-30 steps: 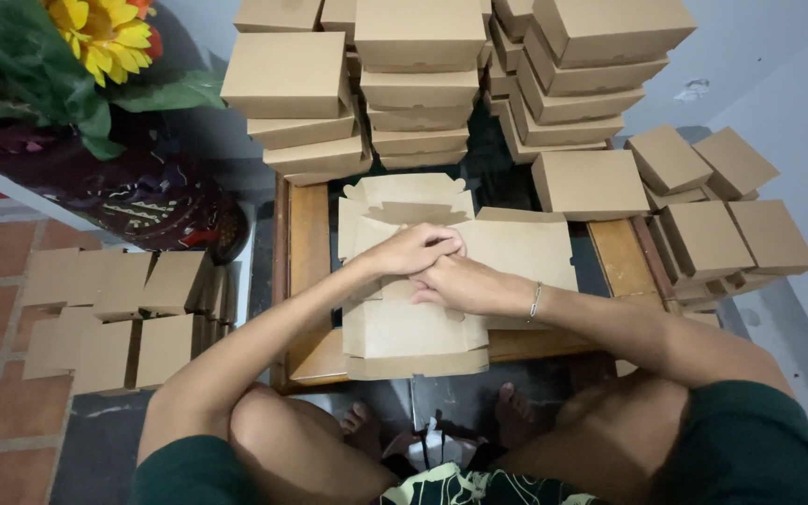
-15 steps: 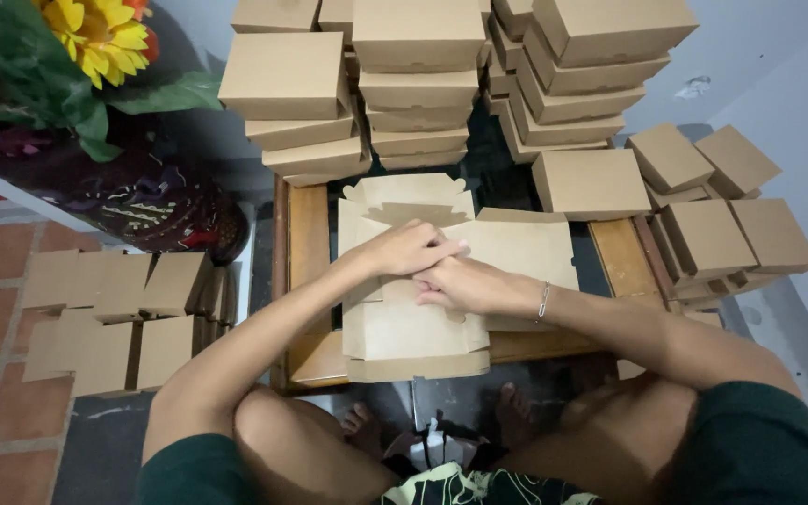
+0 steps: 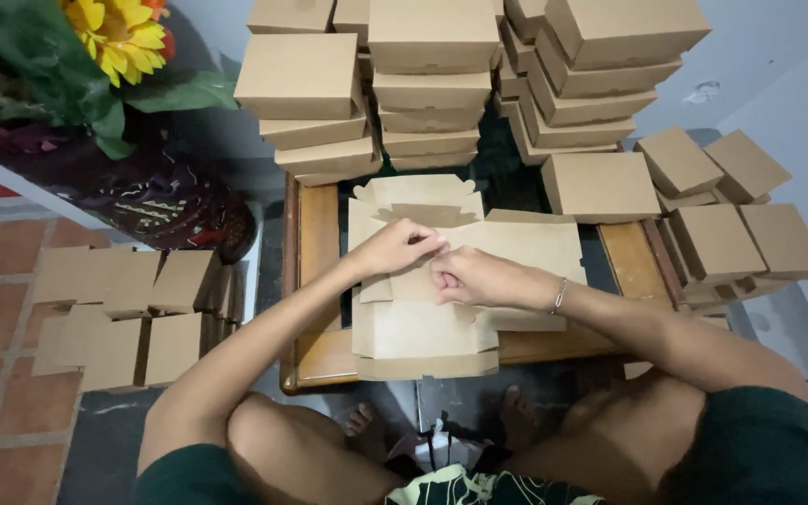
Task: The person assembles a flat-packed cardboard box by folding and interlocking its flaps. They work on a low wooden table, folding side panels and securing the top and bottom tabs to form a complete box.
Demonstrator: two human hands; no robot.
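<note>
A flat brown cardboard box blank (image 3: pixel 423 323) lies on top of a pile of the same blanks on a low wooden table (image 3: pixel 315 271). My left hand (image 3: pixel 395 248) pinches a flap near the blank's middle, fingers bent. My right hand (image 3: pixel 474 278), with a thin bracelet at the wrist, meets it fingertip to fingertip and grips the same flap. More unfolded blanks (image 3: pixel 423 201) stick out behind the hands.
Tall stacks of folded brown boxes (image 3: pixel 432 84) stand behind the table. Smaller folded boxes (image 3: pixel 731 224) lie at the right. Flat blanks (image 3: pixel 119 313) lie on the brick floor at the left. A dark patterned vase (image 3: pixel 142 192) with a sunflower (image 3: pixel 119 33) stands at upper left.
Both hands have lifted slightly off the blank and drawn together, now pinching a flap between the fingertips instead of pressing flat on the card.
</note>
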